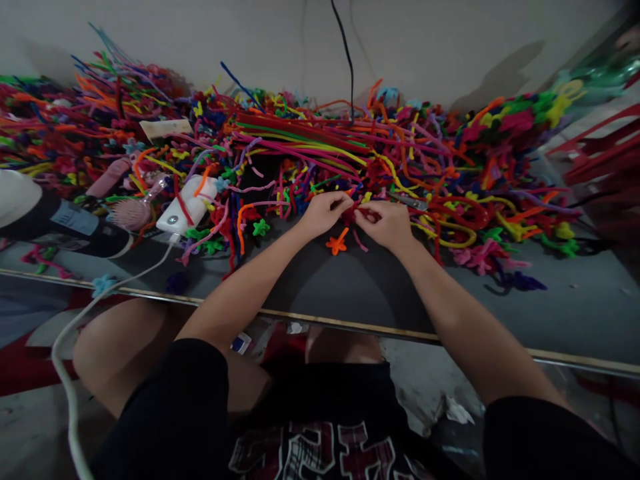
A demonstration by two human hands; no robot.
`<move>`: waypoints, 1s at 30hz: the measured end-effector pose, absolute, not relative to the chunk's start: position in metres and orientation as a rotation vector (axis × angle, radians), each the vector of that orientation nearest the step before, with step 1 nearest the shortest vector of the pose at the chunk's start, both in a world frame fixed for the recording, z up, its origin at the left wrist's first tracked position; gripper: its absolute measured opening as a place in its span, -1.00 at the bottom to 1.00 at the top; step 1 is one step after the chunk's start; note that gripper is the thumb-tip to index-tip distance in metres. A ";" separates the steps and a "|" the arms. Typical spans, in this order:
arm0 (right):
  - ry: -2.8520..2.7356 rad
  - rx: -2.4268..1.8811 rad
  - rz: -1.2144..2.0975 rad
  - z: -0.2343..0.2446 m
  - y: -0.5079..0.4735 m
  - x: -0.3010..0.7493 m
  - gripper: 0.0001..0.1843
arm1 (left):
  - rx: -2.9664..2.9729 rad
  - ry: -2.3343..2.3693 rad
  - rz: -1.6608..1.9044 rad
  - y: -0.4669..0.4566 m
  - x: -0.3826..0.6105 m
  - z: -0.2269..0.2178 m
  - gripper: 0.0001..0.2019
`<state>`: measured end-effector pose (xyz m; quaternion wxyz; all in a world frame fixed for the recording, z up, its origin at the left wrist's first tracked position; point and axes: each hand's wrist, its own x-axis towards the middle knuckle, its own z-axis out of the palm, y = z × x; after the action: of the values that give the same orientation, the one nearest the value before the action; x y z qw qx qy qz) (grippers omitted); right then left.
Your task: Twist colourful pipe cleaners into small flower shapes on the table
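My left hand (326, 213) and my right hand (387, 225) meet over the near side of the pile. The fingers of both are pinched together on a red pipe cleaner (352, 215), partly hidden by the fingertips. Just below them an orange pipe-cleaner flower (337, 244) with a short stem lies on the dark table. A bundle of long straight pipe cleaners (310, 143), red, green, yellow and pink, lies behind my hands. Beside my right hand, a pair of scissors (410, 201) with red handles seems to lie partly among the pieces.
A heap of coloured pipe cleaners (115, 100) runs along the wall. At left are a white power bank (189, 203) with a cable (135, 277), a pink hairbrush (135, 212) and a dark bottle (65, 223). The table's front edge (345, 325) crosses before me.
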<state>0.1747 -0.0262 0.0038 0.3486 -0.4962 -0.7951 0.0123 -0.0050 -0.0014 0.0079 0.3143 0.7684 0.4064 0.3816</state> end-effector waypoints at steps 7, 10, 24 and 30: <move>-2.090 -1.293 0.067 0.002 -0.025 0.175 -0.71 | 2.079 1.049 1.053 0.000 -0.005 0.006 -0.80; -2.093 -1.305 0.078 0.002 -0.024 0.175 -0.70 | 2.063 1.056 1.054 0.001 -0.005 0.004 -0.77; -2.107 -1.326 0.065 0.000 -0.024 0.175 -0.74 | 2.019 1.037 1.014 0.000 -0.007 0.003 -0.87; -2.105 -1.347 0.070 0.000 -0.024 0.175 -0.69 | 2.013 1.120 1.077 0.003 -0.007 0.001 -0.88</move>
<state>0.1748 -0.0236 0.0000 0.3152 -0.5112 -0.7992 0.0266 -0.0068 0.0031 0.0007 0.2950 0.7564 0.4209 0.4047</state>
